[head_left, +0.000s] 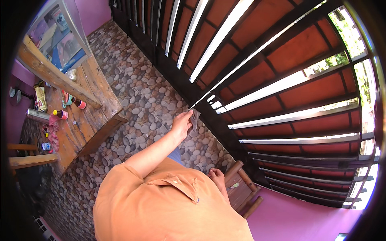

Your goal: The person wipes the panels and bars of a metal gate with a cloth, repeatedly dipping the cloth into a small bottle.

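Flask (38, 115) and, just right of it, 2 red-labelled bottles (60, 115) sit on the wooden tabletop (88, 124). Near the middle, the left hand (183, 125) has its grip pinching a thin grey cloth (195, 119), beside the lower edge of the barred gate (307, 91); whether they touch, I cannot tell. The cloth is already in hand, but how much work is done or left doesn't show. Further right, the right hand (217, 176) curls near a wooden seat (243, 193); its grip is unclear.
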`<state>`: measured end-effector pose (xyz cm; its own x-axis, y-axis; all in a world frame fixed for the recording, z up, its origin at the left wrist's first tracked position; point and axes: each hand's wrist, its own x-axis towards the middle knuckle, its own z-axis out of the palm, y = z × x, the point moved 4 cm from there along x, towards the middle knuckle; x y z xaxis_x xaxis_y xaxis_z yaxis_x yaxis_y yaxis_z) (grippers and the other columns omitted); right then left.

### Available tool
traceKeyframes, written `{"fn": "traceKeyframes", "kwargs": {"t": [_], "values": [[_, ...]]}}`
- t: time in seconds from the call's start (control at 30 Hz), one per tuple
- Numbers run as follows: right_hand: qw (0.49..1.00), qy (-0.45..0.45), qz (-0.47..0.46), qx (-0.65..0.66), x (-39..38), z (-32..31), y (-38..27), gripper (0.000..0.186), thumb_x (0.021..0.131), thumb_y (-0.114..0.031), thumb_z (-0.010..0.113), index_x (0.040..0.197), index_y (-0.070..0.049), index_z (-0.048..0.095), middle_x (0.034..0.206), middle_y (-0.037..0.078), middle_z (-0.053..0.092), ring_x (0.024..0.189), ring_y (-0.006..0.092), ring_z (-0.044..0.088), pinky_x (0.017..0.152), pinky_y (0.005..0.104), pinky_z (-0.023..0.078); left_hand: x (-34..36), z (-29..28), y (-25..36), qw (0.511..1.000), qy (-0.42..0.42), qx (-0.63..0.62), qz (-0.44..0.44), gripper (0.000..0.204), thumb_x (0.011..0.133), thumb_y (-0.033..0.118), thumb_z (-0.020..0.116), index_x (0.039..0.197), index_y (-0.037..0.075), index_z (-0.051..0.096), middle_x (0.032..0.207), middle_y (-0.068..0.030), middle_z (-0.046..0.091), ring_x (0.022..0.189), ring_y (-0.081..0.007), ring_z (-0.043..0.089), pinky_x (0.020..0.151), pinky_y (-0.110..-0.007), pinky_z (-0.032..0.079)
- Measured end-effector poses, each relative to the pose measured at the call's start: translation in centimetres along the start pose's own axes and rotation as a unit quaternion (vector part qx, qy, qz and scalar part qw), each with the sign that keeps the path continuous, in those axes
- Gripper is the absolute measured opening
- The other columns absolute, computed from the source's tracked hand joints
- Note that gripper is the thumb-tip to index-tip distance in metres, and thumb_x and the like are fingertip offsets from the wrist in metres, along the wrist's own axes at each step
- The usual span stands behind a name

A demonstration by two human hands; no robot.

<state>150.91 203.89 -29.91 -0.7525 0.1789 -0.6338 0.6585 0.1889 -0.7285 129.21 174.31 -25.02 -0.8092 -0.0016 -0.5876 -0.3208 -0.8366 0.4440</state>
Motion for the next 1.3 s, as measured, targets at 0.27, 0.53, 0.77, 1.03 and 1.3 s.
{"fn": "traceKeyframes", "kwargs": {"t": [0.27,0.53,0.77,1.03,1.3], "values": [[0.998,-0.032,-0.026,-0.04,5.3,-0.3,-5.8,0.018,0.1,-0.012,0.064,0.111,0.003,0.065,0.092,0.006,0.07,0.081,0.0135,0.067,0.075,0.0274,0.053,9.2,6.2,4.1,0.999,-0.015,-0.009,0.037,0.021,0.1,0.019,0.065,0.113,0.003,0.065,0.106,-0.0064,0.071,0.098,-0.0169,0.068,0.087,-0.031,0.053],[0.995,0.032,-0.041,-0.085,9.4,-4.0,-12.0,0.02,0.1,-0.015,0.064,0.11,0.003,0.065,0.095,0.006,0.07,0.082,0.0139,0.069,0.071,0.0273,0.054,21.0,13.2,4.8,0.996,0.024,0.045,0.072,0.03,0.095,0.026,0.072,0.114,0.002,0.073,0.082,0.002,0.066,0.071,-0.0073,0.059,0.063,-0.025,0.046],[0.994,0.044,-0.038,-0.093,11.7,-3.8,-15.1,0.021,0.1,-0.013,0.063,0.111,0.004,0.065,0.097,0.007,0.07,0.084,0.0147,0.07,0.076,0.0274,0.054,27.3,18.7,5.3,0.959,0.118,0.199,0.165,0.037,0.093,0.029,0.069,0.119,0.002,0.074,0.111,-0.0119,0.075,0.106,-0.0216,0.069,0.09,-0.032,0.05],[0.992,-0.008,-0.041,-0.115,14.5,-3.8,-17.0,0.021,0.1,-0.014,0.065,0.112,0.003,0.065,0.095,0.006,0.07,0.084,0.0137,0.069,0.077,0.0272,0.054,30.6,20.6,3.9,0.954,0.133,0.236,0.128,0.053,0.092,0.027,0.062,0.137,-0.001,0.061,0.134,-0.0236,0.064,0.127,-0.0352,0.061,0.104,-0.038,0.047],[0.99,-0.023,-0.042,-0.135,15.8,-3.7,-17.6,0.021,0.1,-0.014,0.064,0.113,0.003,0.065,0.095,0.007,0.071,0.084,0.0132,0.069,0.077,0.0267,0.055,22.9,26.7,8.1,0.944,-0.003,0.29,0.158,0.067,0.093,0.021,0.059,0.152,-0.004,0.039,0.151,-0.024,0.049,0.14,-0.0323,0.047,0.113,-0.038,0.036]]}}
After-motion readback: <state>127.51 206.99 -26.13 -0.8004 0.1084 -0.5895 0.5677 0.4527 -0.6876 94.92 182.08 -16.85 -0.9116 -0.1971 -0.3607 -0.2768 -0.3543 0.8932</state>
